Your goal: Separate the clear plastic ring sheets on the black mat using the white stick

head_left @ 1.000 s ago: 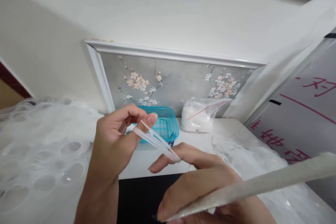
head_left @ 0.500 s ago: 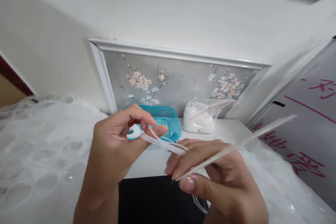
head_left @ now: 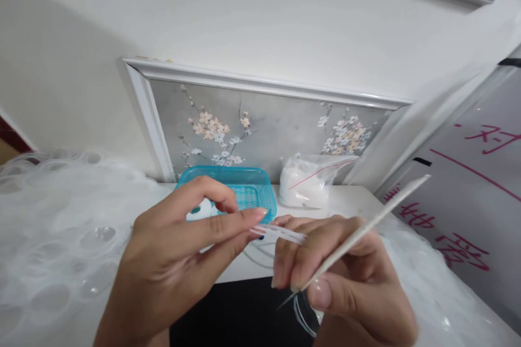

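My left hand pinches the end of some thin white plastic rings between thumb and fingers. These strands stretch across to my right hand, whose fingers also close around them. Between thumb and forefinger, my right hand grips a slim pointed tool with a whitish handle, slanting up to the right. Its thin dark tip points down to the left, over a black mat. Below the right hand hangs a loop of clear strand. The part of the rings inside the right hand is hidden.
A blue plastic basket with a white item in it stands behind my hands. Right of it sits a clear zip bag of white material. Heaps of translucent rings lie left and right. A whiteboard stands at right.
My left thumb and fingers have straightened and now pinch the strands flatter and further right. My right hand has shifted slightly right, and more of the tool's dark tip shows.
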The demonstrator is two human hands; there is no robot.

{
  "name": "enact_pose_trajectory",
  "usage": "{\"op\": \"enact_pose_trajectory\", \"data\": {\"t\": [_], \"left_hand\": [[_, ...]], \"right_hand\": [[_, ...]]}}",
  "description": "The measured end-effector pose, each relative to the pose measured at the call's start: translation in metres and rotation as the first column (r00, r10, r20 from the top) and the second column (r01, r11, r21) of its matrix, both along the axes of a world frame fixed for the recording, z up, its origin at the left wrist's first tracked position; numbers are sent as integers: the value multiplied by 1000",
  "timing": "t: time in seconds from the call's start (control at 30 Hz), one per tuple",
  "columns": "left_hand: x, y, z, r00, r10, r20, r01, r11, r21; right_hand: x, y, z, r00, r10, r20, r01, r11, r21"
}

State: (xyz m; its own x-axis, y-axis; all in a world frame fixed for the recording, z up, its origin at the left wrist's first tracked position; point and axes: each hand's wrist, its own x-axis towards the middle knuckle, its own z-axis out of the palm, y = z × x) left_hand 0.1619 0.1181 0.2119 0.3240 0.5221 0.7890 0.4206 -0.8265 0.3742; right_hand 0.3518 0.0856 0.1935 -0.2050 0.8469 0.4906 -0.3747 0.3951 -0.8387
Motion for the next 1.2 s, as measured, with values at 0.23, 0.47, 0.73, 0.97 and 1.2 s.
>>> {"op": "enact_pose_trajectory", "data": {"t": [0.23,0.47,0.73,0.97,1.2], "left_hand": [[4,7,-5,994,17,-106,-19,1000,-22],[13,11,-5,982,-113,-150,113,994,-10],[17,13,-9,999,10,-50,4,961,278],[9,12,-9,994,96,44,-106,914,392],[6,12,-8,988,98,118,-133,929,345]], "right_hand": [[5,12,-2,993,93,-71,-100,989,-108],[0,16,-1,990,136,-42,-140,984,-114],[0,12,0,991,130,22,-130,991,-8],[-3,9,-2,996,83,24,-84,994,69],[-6,13,-5,996,45,72,-52,994,92]]}}
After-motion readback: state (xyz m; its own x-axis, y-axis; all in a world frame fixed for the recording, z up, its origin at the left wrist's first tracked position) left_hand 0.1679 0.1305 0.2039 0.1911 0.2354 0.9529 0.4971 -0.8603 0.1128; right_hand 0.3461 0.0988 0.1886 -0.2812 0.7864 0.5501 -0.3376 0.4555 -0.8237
